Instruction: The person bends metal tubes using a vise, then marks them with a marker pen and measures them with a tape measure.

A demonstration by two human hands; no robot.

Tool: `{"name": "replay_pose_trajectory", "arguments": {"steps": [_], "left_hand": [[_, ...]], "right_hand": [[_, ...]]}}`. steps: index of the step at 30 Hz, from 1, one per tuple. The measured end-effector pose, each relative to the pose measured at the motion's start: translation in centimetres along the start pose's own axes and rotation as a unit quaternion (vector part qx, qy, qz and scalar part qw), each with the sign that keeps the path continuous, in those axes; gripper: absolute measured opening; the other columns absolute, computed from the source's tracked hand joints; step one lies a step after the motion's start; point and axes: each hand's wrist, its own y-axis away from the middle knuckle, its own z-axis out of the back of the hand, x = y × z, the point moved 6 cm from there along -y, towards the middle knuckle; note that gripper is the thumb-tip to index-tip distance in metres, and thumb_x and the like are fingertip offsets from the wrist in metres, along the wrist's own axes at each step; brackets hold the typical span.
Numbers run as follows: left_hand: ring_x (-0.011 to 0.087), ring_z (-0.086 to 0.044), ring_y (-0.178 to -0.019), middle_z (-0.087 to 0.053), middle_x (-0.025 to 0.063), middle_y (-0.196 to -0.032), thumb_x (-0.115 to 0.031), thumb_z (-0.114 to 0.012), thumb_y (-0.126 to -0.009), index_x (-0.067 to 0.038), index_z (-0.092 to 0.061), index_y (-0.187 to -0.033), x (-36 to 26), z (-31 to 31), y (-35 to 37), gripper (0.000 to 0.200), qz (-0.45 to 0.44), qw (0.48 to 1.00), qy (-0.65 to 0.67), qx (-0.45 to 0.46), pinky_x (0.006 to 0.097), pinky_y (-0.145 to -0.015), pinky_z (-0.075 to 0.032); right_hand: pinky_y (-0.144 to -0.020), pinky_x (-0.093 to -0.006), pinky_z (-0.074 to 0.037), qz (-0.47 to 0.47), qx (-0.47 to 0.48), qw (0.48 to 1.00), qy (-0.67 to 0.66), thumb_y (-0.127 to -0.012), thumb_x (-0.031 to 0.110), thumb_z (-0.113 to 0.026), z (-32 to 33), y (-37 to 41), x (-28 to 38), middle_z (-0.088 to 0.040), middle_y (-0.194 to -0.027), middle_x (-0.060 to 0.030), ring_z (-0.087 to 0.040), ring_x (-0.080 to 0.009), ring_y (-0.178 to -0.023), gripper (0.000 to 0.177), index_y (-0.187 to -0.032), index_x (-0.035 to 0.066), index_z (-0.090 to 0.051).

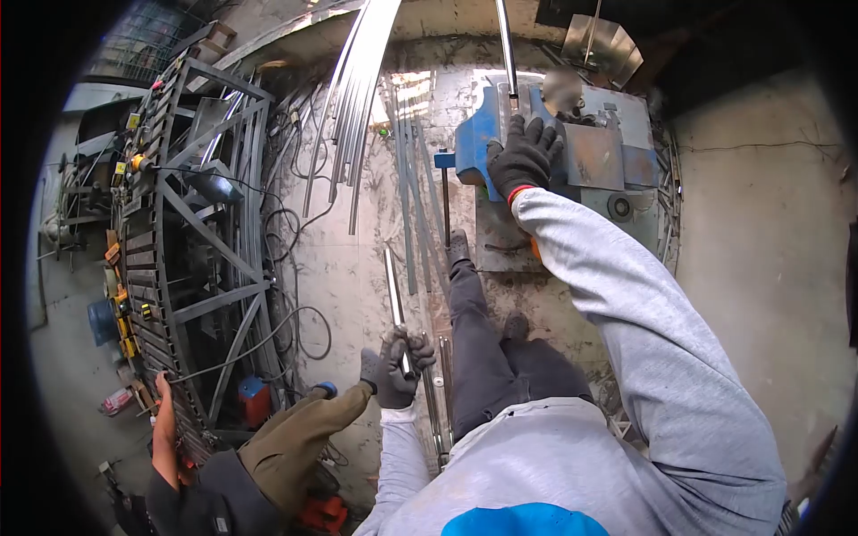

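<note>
My left hand (399,368), in a dark glove, is closed round a short shiny metal tube (393,286) that points up and away from me. On the right, my right hand (525,154), in a dark glove with a red cuff edge, lies with fingers stretched over the blue bench vise (478,134). A long polished metal tube (506,45) rises away from the vise jaws, just ahead of my right fingertips. The vise's handle bar (446,205) hangs down at its left side.
A worktable (626,116) with metal plates carries the vise. Long metal bars (357,107) extend across the far side. At left stands a steel rack (170,188) with tools and cables. Another person (223,473) is at lower left, one hand at the rack.
</note>
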Motion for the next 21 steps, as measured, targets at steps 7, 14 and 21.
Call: {"name": "replay_pose_trajectory", "arguments": {"steps": [7, 14, 21], "left_hand": [[0.0459, -0.065, -0.119, -0.063, 0.0296, -0.127, -0.019, -0.058, -0.098, 0.003, -0.043, -0.147, -15.4, -14.3, -8.4, 0.055, -0.104, 0.964, -0.193, 0.148, 0.0563, -0.103, -0.051], [0.0193, -0.07, -0.077, -0.071, 0.0083, -0.095, -0.03, -0.068, -0.098, 0.002, -0.07, -0.115, -24.4, -25.6, -23.2, 0.037, -0.363, 0.516, -0.772, 0.082, 0.0338, -0.071, -0.056], [0.0191, -0.067, -0.061, -0.064, 0.0072, -0.073, -0.026, -0.068, -0.098, 0.0, -0.063, -0.101, -26.9, -28.4, -40.1, 0.026, -0.33, 0.879, -0.324, 0.116, 0.0331, -0.061, -0.058]], "right_hand": [[-0.125, -0.0503, -0.023, 0.119, -0.185, 0.948, -0.231, -0.09, 0.023, -0.07, 2.0, 3.9, -2.1, -0.039, -0.158, -0.0296, -0.032, -0.0482, -0.149, 0.074, -0.154, 0.0, -0.04], [-0.111, -0.05, -0.043, 0.136, 0.126, 0.881, -0.436, -0.09, 0.017, -0.069, -5.5, 21.9, 4.5, -0.058, -0.138, -0.0205, -0.055, -0.0401, -0.13, 0.057, -0.142, -0.001, -0.054], [-0.109, -0.0444, -0.046, -0.498, 0.349, 0.297, -0.736, -0.099, 0.02, -0.056, -29.2, 25.5, 3.5, -0.059, -0.128, -0.0121, -0.057, -0.0316, -0.127, 0.039, -0.134, 0.001, -0.053]]}}
